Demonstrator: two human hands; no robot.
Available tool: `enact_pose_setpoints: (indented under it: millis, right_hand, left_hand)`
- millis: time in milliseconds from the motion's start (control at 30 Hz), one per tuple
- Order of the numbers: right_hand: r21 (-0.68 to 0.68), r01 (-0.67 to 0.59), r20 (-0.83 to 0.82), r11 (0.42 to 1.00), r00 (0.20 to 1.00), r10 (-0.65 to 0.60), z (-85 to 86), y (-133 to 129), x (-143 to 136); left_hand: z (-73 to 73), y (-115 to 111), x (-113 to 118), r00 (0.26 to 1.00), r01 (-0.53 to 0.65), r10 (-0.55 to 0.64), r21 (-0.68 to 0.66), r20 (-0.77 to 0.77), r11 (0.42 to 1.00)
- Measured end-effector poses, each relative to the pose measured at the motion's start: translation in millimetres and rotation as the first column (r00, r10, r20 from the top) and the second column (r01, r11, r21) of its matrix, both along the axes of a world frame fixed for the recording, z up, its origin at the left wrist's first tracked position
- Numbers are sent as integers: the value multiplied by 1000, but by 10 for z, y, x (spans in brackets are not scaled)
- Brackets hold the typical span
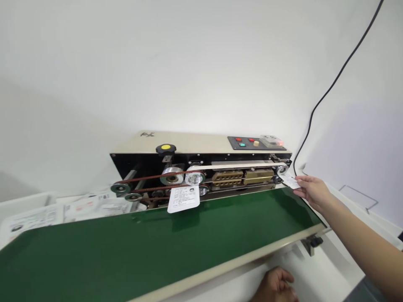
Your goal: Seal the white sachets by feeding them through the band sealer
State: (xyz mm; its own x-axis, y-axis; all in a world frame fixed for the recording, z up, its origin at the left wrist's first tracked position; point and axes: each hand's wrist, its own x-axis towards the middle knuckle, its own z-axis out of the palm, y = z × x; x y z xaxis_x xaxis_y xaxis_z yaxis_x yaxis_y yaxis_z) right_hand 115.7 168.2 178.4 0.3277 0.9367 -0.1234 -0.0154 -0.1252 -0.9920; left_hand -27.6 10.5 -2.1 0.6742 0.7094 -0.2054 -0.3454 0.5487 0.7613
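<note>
My right hand [311,192] pinches a white printed pouch [289,181] between thumb and fingers. The pouch's far edge is at the right-end rollers of a band sealer [195,142]. A second white pouch [184,199], rounded at its lower corners and printed with dark text, hangs from the sealer's middle rollers over the green conveyor belt [126,247]. Low in the view, my left hand [277,287] is in front of the conveyor's near edge, partly cut off by the frame. Its fingers are loosely bent and apart, with nothing visible in them.
Several printed pouches [85,207] lie in a pile behind the belt at the left. A control panel [255,143] with coloured buttons and a lit red light tops the sealer. A black cable [333,82] runs down the wall at the right.
</note>
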Motion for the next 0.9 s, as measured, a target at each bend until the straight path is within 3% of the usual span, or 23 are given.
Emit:
enact_pose_setpoints:
  millis: [267,433,567,800,900]
  right_hand:
    - [-58,-104,11,993,994,105,159,-217,-362]
    - [-45,-227,35,973,973,229,157,-319,-366]
    - [-31,-257,139,966,956,259,153,-368,-195]
    - [151,-30,244,988,970,-7,340,-525,450]
    - [196,123,337,973,923,-185,382,-611,876]
  left_hand:
    - [-160,35,83,999,22,-23,-15,-32,1000]
    - [-60,4,42,998,18,-18,-5,-53,1000]
    - [62,-27,19,999,0,-2,-36,-48,999]
    - [136,-48,54,1000,-22,20,-92,-14,995]
    - [184,-73,41,998,-38,35,-64,-43,997]
